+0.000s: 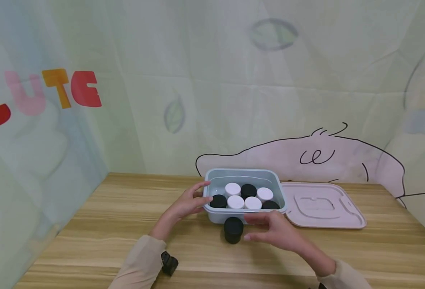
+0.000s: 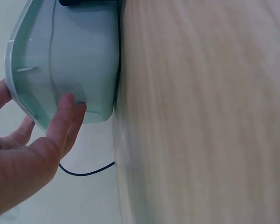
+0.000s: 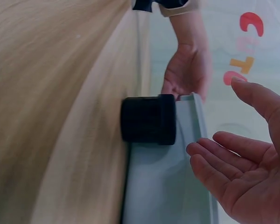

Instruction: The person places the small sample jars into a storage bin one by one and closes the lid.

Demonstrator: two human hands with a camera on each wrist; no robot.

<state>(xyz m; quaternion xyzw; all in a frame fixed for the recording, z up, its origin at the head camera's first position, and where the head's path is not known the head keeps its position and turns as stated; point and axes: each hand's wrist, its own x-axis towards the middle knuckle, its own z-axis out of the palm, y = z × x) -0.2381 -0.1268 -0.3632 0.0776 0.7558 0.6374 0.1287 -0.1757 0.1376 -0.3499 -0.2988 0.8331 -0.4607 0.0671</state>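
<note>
A light blue plastic box (image 1: 246,171) stands on the table, holding several small round jars with white lids (image 1: 235,202) and black lids (image 1: 248,190). My left hand (image 1: 188,204) holds the box at its left front corner, and the left wrist view shows fingertips (image 2: 65,105) against its outer wall. In front of the box an upright black lidded jar (image 1: 233,229) stands on the table. Just right of that jar is my right hand (image 1: 275,230), thumb and fingers spread apart with nothing between them. In the right wrist view the palm (image 3: 245,186) faces the black jar (image 3: 149,120).
A pale pink lid (image 1: 328,206) lies flat to the right of the box. Behind the wooden table (image 1: 126,224) hangs a printed cloth (image 1: 212,100). A thin dark cord (image 2: 86,174) shows beyond the box in the left wrist view.
</note>
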